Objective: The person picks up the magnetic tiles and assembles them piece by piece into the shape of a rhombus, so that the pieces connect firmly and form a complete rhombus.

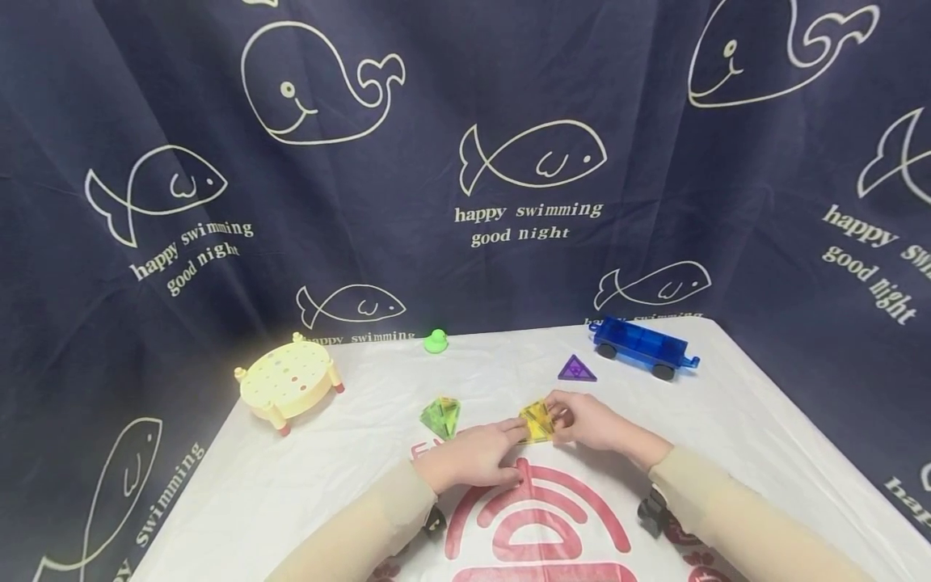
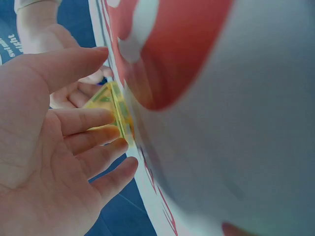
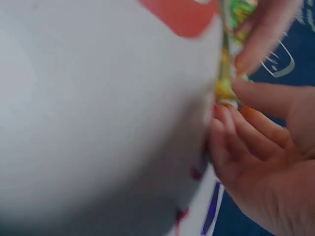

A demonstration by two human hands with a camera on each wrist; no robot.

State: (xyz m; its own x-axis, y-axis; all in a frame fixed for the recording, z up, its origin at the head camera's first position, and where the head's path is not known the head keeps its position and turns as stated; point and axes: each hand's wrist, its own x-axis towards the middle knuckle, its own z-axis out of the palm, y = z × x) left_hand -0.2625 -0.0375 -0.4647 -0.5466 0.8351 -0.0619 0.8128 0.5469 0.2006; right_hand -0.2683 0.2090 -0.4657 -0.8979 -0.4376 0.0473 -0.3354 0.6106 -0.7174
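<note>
A see-through yellow piece of magnetic tiles (image 1: pixel 537 422) lies on the white cloth between both hands in the head view. My right hand (image 1: pixel 595 422) pinches its right side between thumb and fingers. With fingers nearly straight, my left hand (image 1: pixel 473 454) touches its left side; the left wrist view shows these fingertips against the yellow tiles (image 2: pixel 118 110). Just left of them, a see-through green and yellow tile piece (image 1: pixel 441 418) stands on the cloth. Behind the right hand is a purple triangle tile (image 1: pixel 577 369). The right wrist view is blurred.
A blue wheeled car base (image 1: pixel 640 346) stands at the back right. At the back edge sits a small green duck (image 1: pixel 436 342). A round pale yellow toy with short legs (image 1: pixel 287 380) is at the left. Behind the table hangs a dark blue curtain (image 1: pixel 436 267).
</note>
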